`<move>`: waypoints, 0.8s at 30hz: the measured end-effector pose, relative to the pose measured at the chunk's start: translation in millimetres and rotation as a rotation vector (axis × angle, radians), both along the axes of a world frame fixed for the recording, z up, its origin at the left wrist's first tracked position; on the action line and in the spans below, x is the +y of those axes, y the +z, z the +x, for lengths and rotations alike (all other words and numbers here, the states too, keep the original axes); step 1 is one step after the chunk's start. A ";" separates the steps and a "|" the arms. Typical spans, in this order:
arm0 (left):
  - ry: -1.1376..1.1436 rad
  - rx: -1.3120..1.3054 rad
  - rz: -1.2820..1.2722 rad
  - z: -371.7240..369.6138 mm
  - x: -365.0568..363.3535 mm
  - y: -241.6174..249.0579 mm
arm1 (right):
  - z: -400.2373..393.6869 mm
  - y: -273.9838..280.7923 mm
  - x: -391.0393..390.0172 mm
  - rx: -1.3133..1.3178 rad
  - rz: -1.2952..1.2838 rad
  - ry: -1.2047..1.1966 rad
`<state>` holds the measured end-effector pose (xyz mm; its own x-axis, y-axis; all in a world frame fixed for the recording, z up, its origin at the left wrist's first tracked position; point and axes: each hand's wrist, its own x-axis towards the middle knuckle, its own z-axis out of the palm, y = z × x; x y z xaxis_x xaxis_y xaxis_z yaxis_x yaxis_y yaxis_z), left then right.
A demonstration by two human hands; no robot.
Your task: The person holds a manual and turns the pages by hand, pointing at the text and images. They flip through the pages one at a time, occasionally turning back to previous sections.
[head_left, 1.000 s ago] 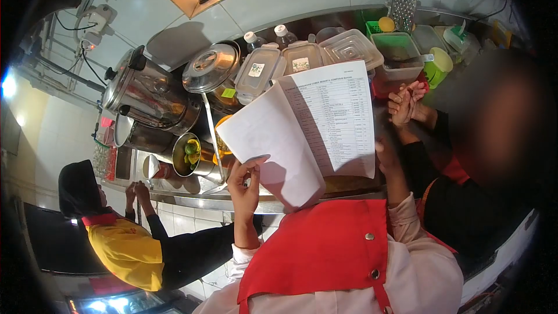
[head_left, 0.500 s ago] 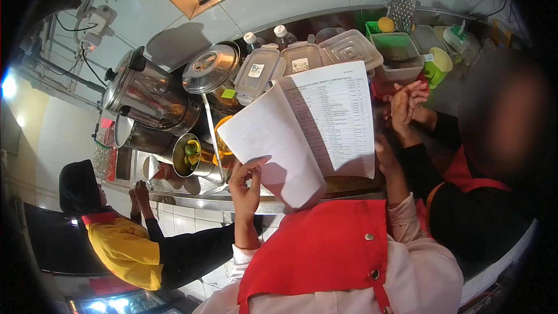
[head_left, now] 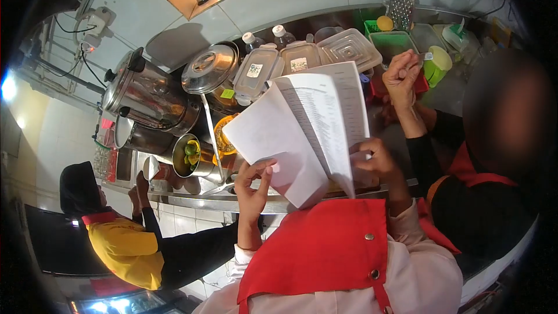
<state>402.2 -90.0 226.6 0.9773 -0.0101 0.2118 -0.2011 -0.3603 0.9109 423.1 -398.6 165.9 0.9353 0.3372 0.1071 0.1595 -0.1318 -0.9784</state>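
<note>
Printed paper sheets (head_left: 311,110) are held up in front of me over the counter, with a table of small text on them. My left hand (head_left: 253,189) pinches the lower left edge of the folded-back white page (head_left: 273,134), thumb and fingers closed on it. On the other side, my right hand (head_left: 375,158) has its fingers curled at the right edge of a sheet (head_left: 351,104), which bends upright and shows partly edge-on. Its fingertips are partly hidden behind the paper.
Behind the papers stand lidded plastic containers (head_left: 258,72), a lidded steel pot (head_left: 210,68) and a large steel urn (head_left: 152,90). A steel pot (head_left: 192,154) holds green and yellow fruit. A co-worker's hands (head_left: 401,78) are at right; another person (head_left: 119,232) in yellow stands left.
My right hand has come up along the right edge, and the right sheet has lifted and bent leftward. The co-worker's clasped hands have risen. My left hand has moved slightly right.
</note>
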 end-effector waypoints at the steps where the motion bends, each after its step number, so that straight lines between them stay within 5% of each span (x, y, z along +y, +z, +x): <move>1: -0.028 -0.007 0.040 -0.5 -2.7 0.6 | -2.6 8.7 7.6 -0.111 -0.048 -0.020; 8: -0.129 -0.049 0.108 -7.5 -40.7 4.8 | -20.0 56.0 49.7 -0.413 -0.276 -0.081; 14: -0.030 -0.080 0.231 -2.3 -33.7 0.9 | -18.8 46.2 50.2 -0.332 -0.189 -0.116; 16: 0.021 -0.108 0.165 -1.4 -28.9 -2.3 | -13.8 40.9 41.4 -0.232 -0.168 -0.158; 20: 0.164 -0.055 -0.143 -0.5 -12.7 -3.7 | 2.0 19.3 25.8 -0.475 -0.168 -0.369; 24: 0.317 -0.131 -0.236 5.5 6.1 -3.6 | 8.3 -2.2 26.9 -0.363 0.124 -0.560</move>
<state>407.6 -83.9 223.0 0.8888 0.3510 0.2948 -0.2334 -0.2070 0.9501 431.4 -371.7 163.7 0.8628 -0.2230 0.4537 0.4210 -0.1801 -0.8890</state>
